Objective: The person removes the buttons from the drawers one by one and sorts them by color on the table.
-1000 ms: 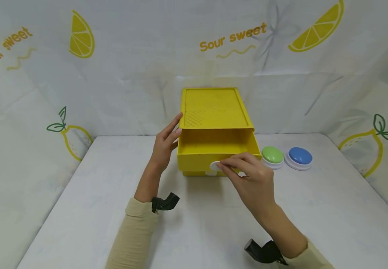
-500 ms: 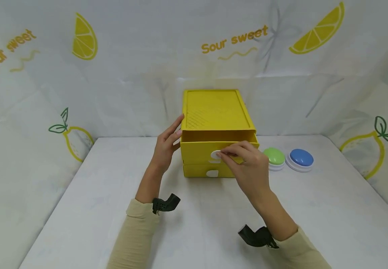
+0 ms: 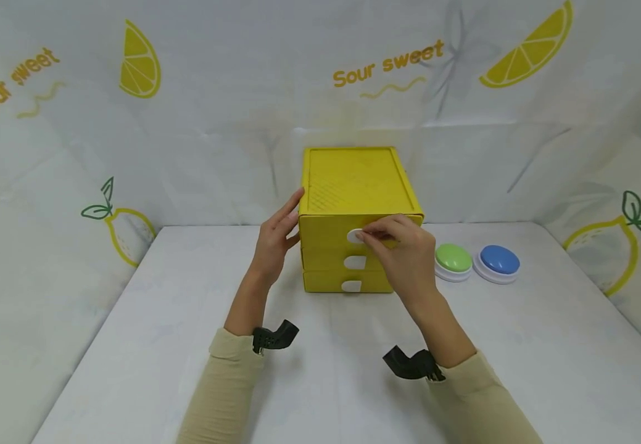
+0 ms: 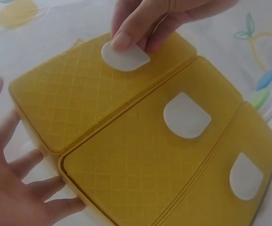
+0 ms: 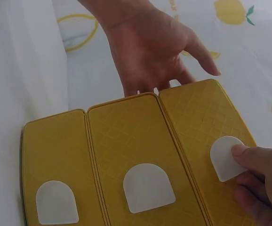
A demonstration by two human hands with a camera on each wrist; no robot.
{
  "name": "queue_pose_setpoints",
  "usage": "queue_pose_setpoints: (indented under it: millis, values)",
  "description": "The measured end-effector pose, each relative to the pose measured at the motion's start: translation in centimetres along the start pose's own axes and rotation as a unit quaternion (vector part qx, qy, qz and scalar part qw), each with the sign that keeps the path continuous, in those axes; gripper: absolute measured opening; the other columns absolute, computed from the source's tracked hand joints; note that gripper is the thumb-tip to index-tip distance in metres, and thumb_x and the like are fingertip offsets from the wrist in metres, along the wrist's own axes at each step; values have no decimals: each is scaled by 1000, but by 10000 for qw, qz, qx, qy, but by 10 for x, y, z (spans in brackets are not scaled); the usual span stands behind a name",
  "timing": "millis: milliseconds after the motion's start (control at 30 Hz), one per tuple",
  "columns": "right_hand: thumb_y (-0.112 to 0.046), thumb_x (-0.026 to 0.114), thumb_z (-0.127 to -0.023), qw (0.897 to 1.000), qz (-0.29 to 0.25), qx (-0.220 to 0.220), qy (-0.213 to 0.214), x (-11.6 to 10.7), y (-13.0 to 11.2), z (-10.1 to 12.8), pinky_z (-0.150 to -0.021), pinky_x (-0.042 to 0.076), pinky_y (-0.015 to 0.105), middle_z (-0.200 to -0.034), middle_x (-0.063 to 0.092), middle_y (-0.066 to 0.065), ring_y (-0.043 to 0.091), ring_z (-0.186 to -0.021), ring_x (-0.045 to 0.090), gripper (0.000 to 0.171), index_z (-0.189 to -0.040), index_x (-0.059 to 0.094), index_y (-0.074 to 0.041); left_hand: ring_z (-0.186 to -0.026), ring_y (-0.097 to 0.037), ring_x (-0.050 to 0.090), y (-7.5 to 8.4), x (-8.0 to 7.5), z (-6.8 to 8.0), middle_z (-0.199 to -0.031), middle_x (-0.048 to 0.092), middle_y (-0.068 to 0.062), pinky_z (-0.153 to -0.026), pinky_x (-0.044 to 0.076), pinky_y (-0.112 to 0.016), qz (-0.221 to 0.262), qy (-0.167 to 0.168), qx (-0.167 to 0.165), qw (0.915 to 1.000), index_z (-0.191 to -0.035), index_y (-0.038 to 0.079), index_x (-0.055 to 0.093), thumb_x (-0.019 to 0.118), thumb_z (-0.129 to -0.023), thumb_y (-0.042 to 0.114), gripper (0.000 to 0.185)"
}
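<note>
The right hand (image 3: 411, 259) pinches the top tab (image 3: 354, 236), and the left hand (image 3: 272, 245), fingers spread, supports the yellow box (image 3: 361, 179) beside them, so straight, even pressure seems best.

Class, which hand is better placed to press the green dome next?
Probably the right hand: it pinches the top tab, nearer the green dome; the left hand touches the left side of the yellow cabinet.

Looks like a small recording booth: a white sheet (image 3: 231, 80) with printed lemon slices (image 3: 141, 69) hangs across the frame's top, behind a white table (image 3: 131, 345); wrist cameras (image 3: 274, 336) show lower centre.
</note>
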State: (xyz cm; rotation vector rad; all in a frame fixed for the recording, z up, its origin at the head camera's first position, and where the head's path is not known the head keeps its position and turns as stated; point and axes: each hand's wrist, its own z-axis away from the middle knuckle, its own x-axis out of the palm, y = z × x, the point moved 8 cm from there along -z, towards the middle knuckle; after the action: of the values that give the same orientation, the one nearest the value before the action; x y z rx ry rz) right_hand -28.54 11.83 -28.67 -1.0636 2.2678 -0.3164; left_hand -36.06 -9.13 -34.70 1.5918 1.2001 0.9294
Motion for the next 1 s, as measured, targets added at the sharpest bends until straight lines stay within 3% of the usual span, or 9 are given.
queue_pose_setpoints:
  millis: [200,433,667,1000]
  values:
    - [-9,85,-79,9998,-145,56,119,0,5,2,-76,53,9,-87,75,10,22,-78,72,13,-88,79,-3,-149,-20,41,0,4,0,-165,33,12,-120,38,-52,22,-68,31,10000,-156,32,41,57,-102,22,57]
    - [-5,84,-81,9976,-557,392,131,2,16,14,-80,52,4,-92,77,13,24,-81,74,22,-101,77,0,-148,-16,42,-1,4,-1,-164,33,16,-119,41,-47,-162,-28,-38,9999,-154,36,41,61,-101,22,58]
    - [-13,87,-80,9972,-108,687,-261,17,30,31,-70,63,40,-83,77,10,24,-75,75,18,-91,77,-1,-149,-17,42,-1,2,-2,-164,33,16,-119,41,-47,-237,5,-49,9997,-154,38,41,61,-102,25,57]
    - [-18,87,-79,9910,340,1014,-807,35,27,42,-70,61,38,-84,73,7,21,-78,69,17,-90,81,-5,-149,-18,41,0,2,-1,-164,33,17,-120,39,-47,-206,71,-78,9997,-154,39,41,61,-102,26,57]
